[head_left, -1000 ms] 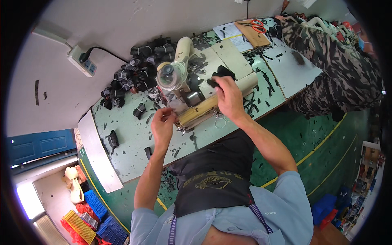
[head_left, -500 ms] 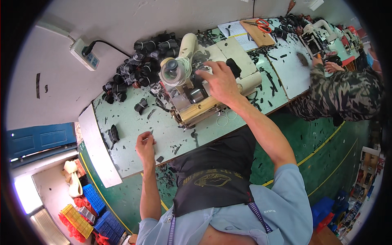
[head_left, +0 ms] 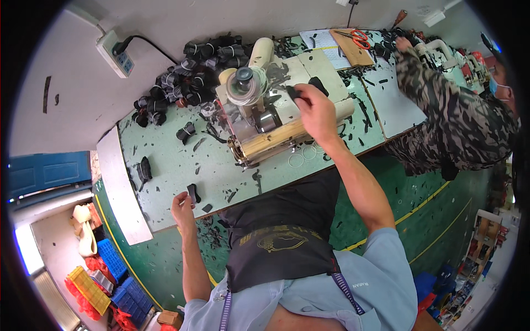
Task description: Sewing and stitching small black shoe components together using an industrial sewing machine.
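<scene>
My right hand (head_left: pixel 317 113) is raised over the cream sewing machine (head_left: pixel 339 108), its fingers pinching a small dark fabric piece (head_left: pixel 292 92). Close behind those fingers, another dark piece (head_left: pixel 318 85) lies on the machine's flat top. A clear round holder (head_left: pixel 243 91) wound with pale thread or cord stands on the machine to the left of this hand. My left hand (head_left: pixel 183 209) is low over the table's front left, fingertips closed at the edge of a dark fabric piece (head_left: pixel 193 193). The inner side of that grip is partly hidden.
Bundled dark pieces (head_left: pixel 190 77) are heaped behind the machine, and scraps litter the green table (head_left: pixel 165 160). White rings (head_left: pixel 296 160) lie by its front edge. Red-handled scissors (head_left: pixel 360 39) rest at the back. A co-worker in a camouflage sleeve (head_left: pixel 425 83) works at the right.
A dark piece now shows in my right fingers, which were bare before. My left hand has shifted slightly left and nearer, with a dark piece visible beside it. The co-worker's arm reaches farther back.
</scene>
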{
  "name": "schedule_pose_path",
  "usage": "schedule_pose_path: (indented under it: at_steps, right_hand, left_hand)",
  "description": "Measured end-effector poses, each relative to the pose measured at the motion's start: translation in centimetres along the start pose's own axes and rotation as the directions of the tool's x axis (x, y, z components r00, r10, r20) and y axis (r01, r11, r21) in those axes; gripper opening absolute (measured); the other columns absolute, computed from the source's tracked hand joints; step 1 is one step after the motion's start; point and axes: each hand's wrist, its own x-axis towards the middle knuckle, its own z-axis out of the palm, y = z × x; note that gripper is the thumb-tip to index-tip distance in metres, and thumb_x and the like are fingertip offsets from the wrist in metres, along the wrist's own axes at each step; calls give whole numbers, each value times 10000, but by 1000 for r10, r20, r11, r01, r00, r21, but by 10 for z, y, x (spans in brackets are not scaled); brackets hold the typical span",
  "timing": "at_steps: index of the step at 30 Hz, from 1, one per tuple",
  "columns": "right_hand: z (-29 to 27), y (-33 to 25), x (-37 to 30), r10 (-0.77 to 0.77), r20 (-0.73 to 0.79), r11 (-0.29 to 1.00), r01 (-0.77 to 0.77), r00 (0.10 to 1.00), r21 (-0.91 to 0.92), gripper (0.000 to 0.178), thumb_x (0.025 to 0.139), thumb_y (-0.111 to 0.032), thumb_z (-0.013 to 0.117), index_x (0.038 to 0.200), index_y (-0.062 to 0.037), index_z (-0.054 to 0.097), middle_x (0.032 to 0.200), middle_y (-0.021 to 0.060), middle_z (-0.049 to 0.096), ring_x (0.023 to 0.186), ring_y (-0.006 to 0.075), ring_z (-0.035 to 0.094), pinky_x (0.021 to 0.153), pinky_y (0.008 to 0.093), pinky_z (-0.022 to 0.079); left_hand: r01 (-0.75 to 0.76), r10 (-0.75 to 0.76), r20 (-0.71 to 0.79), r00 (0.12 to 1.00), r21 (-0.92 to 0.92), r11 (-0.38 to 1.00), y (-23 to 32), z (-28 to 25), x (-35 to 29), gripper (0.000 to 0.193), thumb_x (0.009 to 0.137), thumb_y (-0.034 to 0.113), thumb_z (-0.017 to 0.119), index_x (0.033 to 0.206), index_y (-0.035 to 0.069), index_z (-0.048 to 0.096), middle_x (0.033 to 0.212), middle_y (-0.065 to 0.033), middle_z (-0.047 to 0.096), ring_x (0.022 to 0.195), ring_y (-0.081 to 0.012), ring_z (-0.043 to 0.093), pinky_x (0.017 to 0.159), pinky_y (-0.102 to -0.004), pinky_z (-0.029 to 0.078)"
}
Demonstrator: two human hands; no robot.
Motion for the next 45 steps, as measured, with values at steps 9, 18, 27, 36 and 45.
schedule_pose_path:
  at_steps: [9, 18, 27, 36, 45]
  right_hand:
    - [-14, 15, -17, 613, 300, 537, -664, 731, 520, 228, 934, -2, 645, 1159, -13, 680, 1033, 59, 666, 836, 120, 680, 704, 262, 555]
    - [-19, -14, -18, 170, -137, 972, -189, 976, -140, 275, 924, -149, 691, 1185, -68, 655, 1202, 112, 646, 1124, 321, 560, 993, 428, 411]
    - [-1, -91, -98, 25, 154, 977, -56, 988, 206, 117, 927, -62, 637, 1030, -50, 691, 1042, 111, 670, 1019, 303, 595, 902, 412, 459]
    - [46, -130, -162, 167, 652, 617, -594, 740, 516, 234, 939, -80, 650, 1163, -13, 650, 1083, 161, 663, 877, 286, 694, 743, 357, 578]
    - [42, -133, -143, 223, 579, 686, -548, 784, 478, 400, 906, -109, 714, 1277, -21, 593, 1158, 189, 644, 1000, 337, 678, 782, 376, 586]
  left_hand:
    - [42, -42, -17, 999, 8, 999, -34, -24, 5, 238, 942, 101, 633, 1147, -12, 679, 1039, -108, 698, 861, -166, 662, 687, -290, 555]
    - [-67, 119, -90, 989, 447, 892, -24, -3, -1, 334, 948, 256, 655, 1145, -8, 714, 1136, -191, 687, 957, -313, 685, 879, -414, 520]
    - [-205, 275, -33, 961, 580, 788, -30, 31, -10, 391, 879, 237, 729, 1173, -12, 659, 1101, -181, 669, 1090, -364, 582, 977, -446, 427]
    - [457, -359, 342, 869, -272, 847, 17, 48, -18, 238, 868, 85, 730, 1092, 114, 654, 959, 14, 655, 810, -97, 561, 662, -249, 412]
    - [694, -269, 695, 667, -448, 563, 95, 87, -75, 188, 931, 99, 654, 1087, 137, 557, 1002, -34, 672, 834, -161, 645, 655, -291, 445]
